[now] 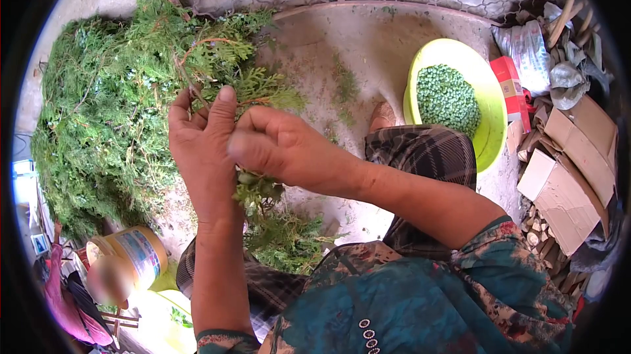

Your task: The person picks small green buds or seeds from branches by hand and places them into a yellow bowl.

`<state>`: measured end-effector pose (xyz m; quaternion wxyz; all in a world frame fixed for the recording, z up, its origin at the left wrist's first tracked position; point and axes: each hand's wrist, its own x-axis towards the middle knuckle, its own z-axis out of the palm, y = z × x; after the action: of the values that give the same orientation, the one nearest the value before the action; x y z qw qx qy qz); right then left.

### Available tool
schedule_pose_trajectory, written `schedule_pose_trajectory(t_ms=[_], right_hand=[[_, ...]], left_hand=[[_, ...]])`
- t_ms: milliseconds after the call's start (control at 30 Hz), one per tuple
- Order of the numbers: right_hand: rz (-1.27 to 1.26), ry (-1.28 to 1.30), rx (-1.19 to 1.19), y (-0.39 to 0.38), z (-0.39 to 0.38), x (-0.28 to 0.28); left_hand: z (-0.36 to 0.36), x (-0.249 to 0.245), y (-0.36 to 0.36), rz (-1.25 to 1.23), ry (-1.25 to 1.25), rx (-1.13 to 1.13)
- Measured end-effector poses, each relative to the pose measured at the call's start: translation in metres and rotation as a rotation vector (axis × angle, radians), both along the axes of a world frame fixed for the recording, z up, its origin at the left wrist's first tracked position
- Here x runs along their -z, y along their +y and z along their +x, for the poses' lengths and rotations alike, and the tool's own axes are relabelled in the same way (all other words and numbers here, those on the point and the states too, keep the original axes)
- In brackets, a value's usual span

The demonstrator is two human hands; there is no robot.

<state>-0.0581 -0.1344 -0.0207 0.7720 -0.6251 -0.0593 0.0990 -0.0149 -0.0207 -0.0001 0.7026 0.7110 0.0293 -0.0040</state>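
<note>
Sprig (263, 94), feathery, scaly green, pinched between left hand (200, 150) and right hand (279, 147).

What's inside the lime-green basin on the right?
A heap of small round green seeds fills the middle of the basin. They hide its bottom; the plaid-clad knee covers part of its near rim.

We count two hands, left hand (200, 150) and right hand (276, 147), gripping one sprig (257, 191); one heap of cuttings (98, 111) left of them, one basin (490, 91) right, one tin (135, 252) below.
</note>
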Motion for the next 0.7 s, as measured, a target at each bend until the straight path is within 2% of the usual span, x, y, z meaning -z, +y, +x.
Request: schedule_pose_trajectory(t_ms=[67,133,200,233,333,467,567,633,667,700], right_hand=[[-0.006,0.032,0.004,-0.003,0.0,-0.006],[-0.011,0.068,0.014,-0.001,-0.001,-0.005],[-0.229,-0.319,0.13,0.007,-0.002,0.0],[-0.161,-0.18,0.115,0.007,-0.003,-0.003],[-0.068,-0.12,0.167,0.007,0.001,0.004],[-0.133,-0.163,0.206,0.007,-0.001,-0.004],[-0.199,-0.265,0.25,0.002,0.001,-0.007],[0.237,0.263,0.024,-0.005,-0.007,-0.022],[0.239,0.264,0.027,-0.004,-0.008,-0.02],[0.383,0.35,0.013,-0.003,-0.009,-0.016]], left_hand=[[0.003,0.001,0.001,0.009,0.013,-0.021],[0.002,0.006,0.0,-0.025,-0.094,-0.019],[0.0,0.003,-0.002,0.001,-0.071,-0.012],[-0.001,0.001,-0.003,0.027,-0.05,-0.007],[0.003,0.008,-0.001,-0.062,-0.065,-0.027],[0.006,0.003,0.003,-0.046,-0.138,-0.035],[0.016,0.003,0.013,0.148,-0.246,-0.106],[0.024,0.011,0.011,0.134,-0.345,-0.143],[0.027,0.015,0.01,0.118,-0.443,-0.186],[0.029,0.016,0.011,0.117,-0.441,-0.184]])
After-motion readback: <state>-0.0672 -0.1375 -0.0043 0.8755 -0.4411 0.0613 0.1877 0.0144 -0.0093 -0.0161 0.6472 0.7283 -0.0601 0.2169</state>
